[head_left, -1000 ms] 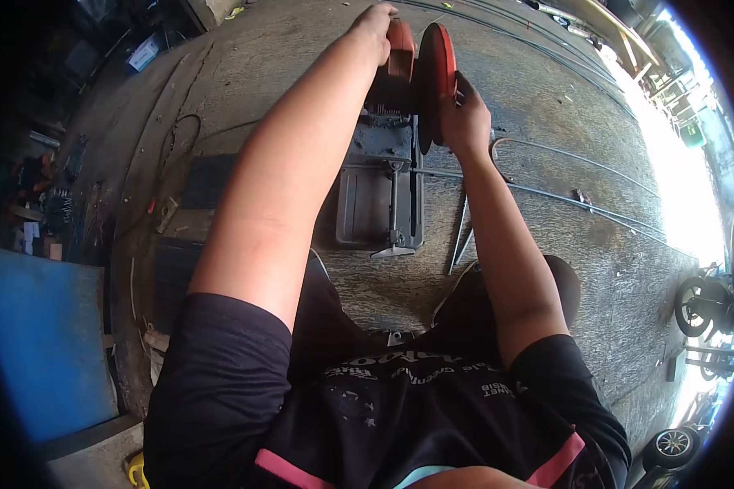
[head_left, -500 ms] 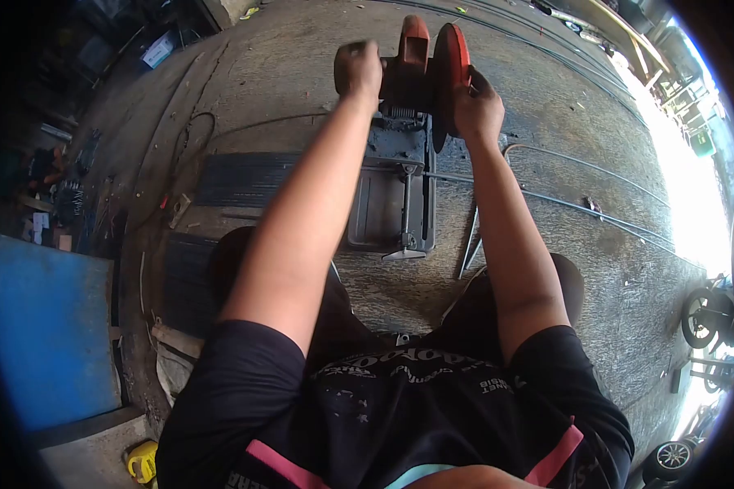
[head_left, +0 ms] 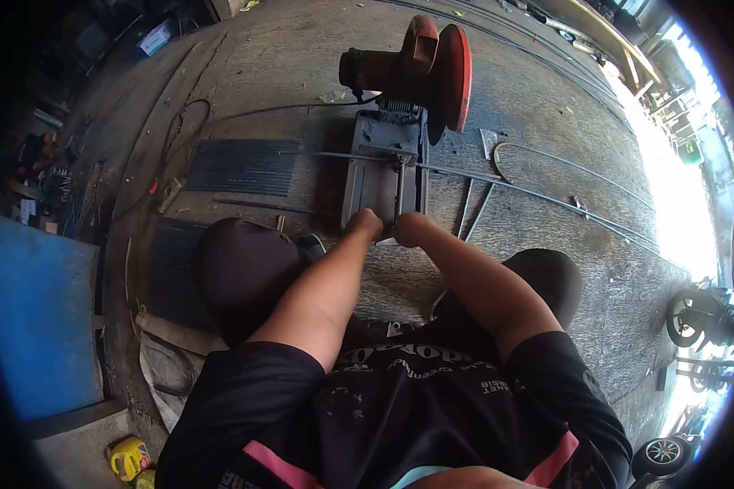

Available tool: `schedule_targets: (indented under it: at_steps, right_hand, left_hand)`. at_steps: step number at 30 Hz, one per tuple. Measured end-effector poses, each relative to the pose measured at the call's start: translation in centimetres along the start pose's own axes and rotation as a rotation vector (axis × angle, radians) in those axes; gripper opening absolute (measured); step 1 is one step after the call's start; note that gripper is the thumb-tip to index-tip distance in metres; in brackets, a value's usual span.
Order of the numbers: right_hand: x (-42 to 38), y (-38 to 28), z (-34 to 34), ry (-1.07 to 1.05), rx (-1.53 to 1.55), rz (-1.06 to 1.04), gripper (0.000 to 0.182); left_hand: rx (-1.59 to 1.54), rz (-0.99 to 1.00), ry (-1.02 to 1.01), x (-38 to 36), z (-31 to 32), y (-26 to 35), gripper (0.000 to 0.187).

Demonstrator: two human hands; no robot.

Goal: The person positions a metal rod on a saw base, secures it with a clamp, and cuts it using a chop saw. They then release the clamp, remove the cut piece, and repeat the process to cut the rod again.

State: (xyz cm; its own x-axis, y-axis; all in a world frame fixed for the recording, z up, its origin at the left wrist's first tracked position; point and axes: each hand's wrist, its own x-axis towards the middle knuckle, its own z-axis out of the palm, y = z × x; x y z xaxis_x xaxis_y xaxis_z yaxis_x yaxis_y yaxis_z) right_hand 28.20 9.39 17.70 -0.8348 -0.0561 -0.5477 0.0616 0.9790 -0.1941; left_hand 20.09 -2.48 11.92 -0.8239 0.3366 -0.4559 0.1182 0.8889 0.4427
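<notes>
A red chop saw (head_left: 400, 69) stands on the floor, its head raised and its round disc guard (head_left: 458, 77) on the right. A metal bar (head_left: 457, 171) lies across its grey base (head_left: 352, 191), at the vise (head_left: 401, 160). At the front end of the vise screw is a flat metal vise handle (head_left: 387, 242). My right hand (head_left: 413, 230) is closed around its right side. My left hand (head_left: 366, 222) is closed at its left end, with the fingertips mostly hidden.
Cut dark bars (head_left: 240, 167) lie side by side left of the saw. Long rods and a thin metal stand (head_left: 475, 204) are on the right. A power cable (head_left: 277, 116) runs left from the motor. A blue panel (head_left: 37, 318) stands at the left, wheels (head_left: 665, 455) at the right.
Both hands have come down from the saw head to the vise handle at the front of the base. The right hand has let go of the disc guard. The saw head stays raised.
</notes>
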Motion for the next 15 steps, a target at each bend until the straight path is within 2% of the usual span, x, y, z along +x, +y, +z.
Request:
schedule_targets:
  at_steps: [1,2,4,7,11,14,15]
  right_hand:
    - [2.0,1.6,2.6,-0.127,-0.196,-0.158,0.034]
    - [2.1,2.2,3.5,-0.13,-0.2,-0.159,0.034]
    - [2.1,2.7,5.3,-0.104,0.054,0.061,0.035]
    - [5.5,4.8,10.2,-0.186,-0.095,-0.066,0.036]
    - [6.4,5.0,11.0,-0.297,-0.175,-0.13,0.038]
    - [7.3,5.5,11.3,-0.338,-0.122,-0.073,0.039]
    - [6.8,5.2,10.1,-0.368,0.023,0.006,0.041]
  left_hand:
    - [0.056,-0.025,-0.1,-0.7,0.2,0.3,0.029]
    - [0.052,-0.027,-0.101,-1.0,0.6,0.4,0.029]
    - [0.075,-0.019,-0.201,-1.5,1.2,0.5,0.029]
    - [0.162,-0.003,-0.262,0.1,4.5,-1.6,0.028]
    - [0.246,-0.034,-0.378,0.9,4.9,-1.9,0.026]
    - [0.255,-0.05,-0.406,2.0,5.7,-2.5,0.028]
    - [0.235,-0.065,-0.378,2.7,6.4,-3.0,0.028]
